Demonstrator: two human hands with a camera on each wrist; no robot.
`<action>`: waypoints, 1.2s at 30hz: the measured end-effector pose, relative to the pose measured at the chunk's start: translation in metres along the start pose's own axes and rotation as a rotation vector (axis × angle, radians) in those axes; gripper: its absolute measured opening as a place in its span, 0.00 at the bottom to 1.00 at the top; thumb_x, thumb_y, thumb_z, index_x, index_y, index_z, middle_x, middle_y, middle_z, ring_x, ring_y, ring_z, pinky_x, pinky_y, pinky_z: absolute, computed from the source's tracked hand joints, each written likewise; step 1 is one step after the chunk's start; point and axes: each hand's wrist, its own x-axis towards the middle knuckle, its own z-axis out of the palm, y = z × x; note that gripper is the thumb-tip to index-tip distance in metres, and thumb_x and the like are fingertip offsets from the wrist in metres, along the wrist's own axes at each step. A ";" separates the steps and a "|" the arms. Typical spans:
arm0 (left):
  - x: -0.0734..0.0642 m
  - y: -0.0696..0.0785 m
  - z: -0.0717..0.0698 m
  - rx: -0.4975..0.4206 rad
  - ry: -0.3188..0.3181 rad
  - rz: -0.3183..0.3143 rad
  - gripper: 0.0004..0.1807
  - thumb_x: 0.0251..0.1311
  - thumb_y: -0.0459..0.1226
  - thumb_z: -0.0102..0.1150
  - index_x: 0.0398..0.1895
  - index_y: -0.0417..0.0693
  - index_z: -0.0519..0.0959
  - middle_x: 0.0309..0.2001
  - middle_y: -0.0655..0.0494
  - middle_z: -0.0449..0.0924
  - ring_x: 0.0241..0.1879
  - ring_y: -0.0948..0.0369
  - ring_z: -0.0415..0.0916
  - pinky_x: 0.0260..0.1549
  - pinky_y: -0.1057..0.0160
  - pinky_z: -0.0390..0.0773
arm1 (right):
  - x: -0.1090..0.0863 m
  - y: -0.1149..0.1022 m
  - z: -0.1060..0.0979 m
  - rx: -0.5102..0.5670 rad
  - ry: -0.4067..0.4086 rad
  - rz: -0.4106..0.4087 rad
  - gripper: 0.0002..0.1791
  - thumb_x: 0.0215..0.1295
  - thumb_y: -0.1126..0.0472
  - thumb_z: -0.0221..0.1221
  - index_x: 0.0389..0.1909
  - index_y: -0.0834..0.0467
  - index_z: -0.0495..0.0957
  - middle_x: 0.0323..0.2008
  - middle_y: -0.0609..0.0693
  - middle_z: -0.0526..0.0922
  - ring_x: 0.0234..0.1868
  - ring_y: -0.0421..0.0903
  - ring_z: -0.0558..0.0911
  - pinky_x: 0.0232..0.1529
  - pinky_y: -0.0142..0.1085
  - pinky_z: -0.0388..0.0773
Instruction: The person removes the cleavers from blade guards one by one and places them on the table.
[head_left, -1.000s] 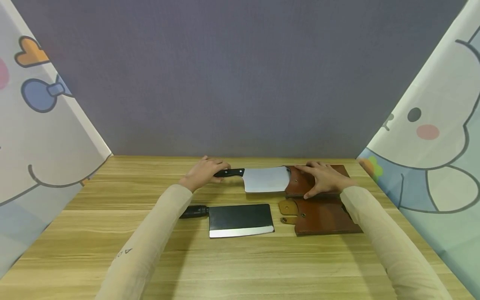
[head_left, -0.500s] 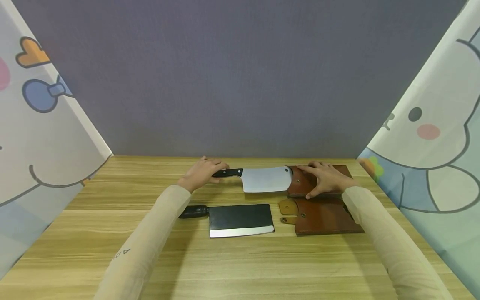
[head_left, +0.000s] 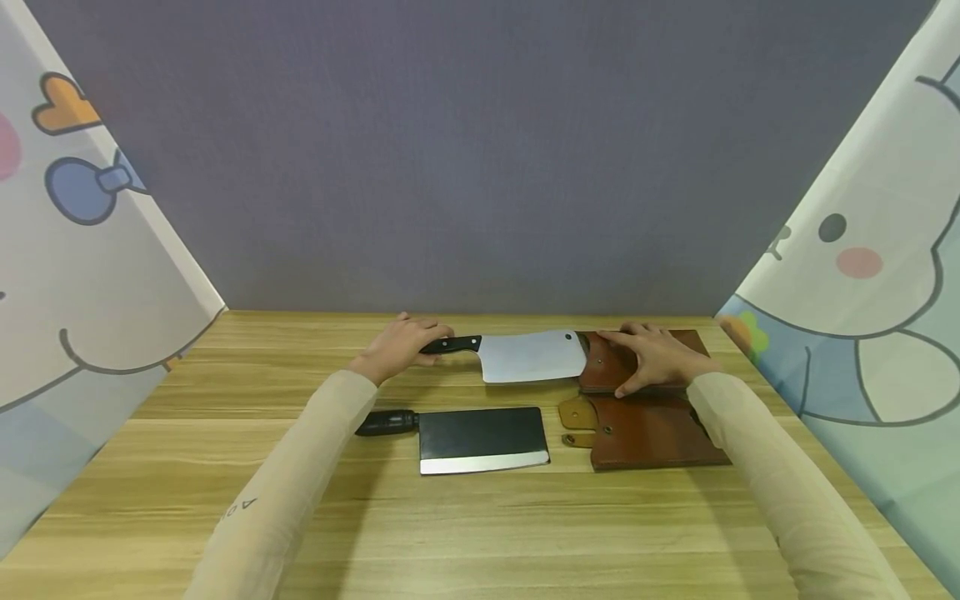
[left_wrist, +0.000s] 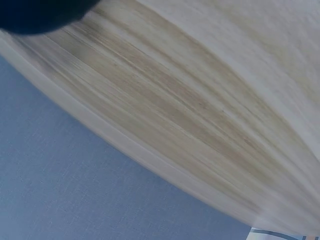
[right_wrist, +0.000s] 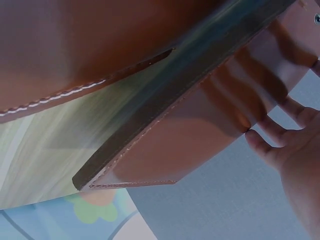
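Observation:
At the back of the table, my left hand point(head_left: 405, 343) grips the black riveted handle of a cleaver point(head_left: 528, 358), its bright blade lying flat and pointing right. The blade's rounded end, with a small hole, is at the mouth of a brown leather sheath point(head_left: 600, 367). My right hand point(head_left: 654, 357) holds that sheath across its width, thumb on the near edge and fingers at the far one. In the right wrist view the fingertips of the right hand point(right_wrist: 302, 160) meet the stitched sheath's point(right_wrist: 165, 140) far edge. The left wrist view misses the left hand.
Nearer lies a second cleaver point(head_left: 480, 437), dark-bladed with a black handle. To its right is another brown leather sheath point(head_left: 652, 437) with snap straps, partly under the right forearm. A grey wall point(head_left: 480, 167) rises behind the wooden table point(head_left: 480, 533); printed cloths point(head_left: 862, 350) hang either side.
The left hand and bright cleaver have slid a little left, and the right hand and sheath slightly right. More of the blade's end shows beyond the sheath's mouth. The dark cleaver stays put.

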 end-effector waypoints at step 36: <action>-0.017 -0.017 -0.001 0.036 0.025 -0.014 0.29 0.48 0.47 0.63 0.57 0.53 0.72 0.55 0.51 0.76 0.55 0.51 0.72 0.55 0.39 0.65 | -0.003 0.011 0.001 0.002 0.016 0.039 0.56 0.36 0.41 0.71 0.68 0.55 0.57 0.62 0.69 0.59 0.61 0.72 0.57 0.57 0.70 0.48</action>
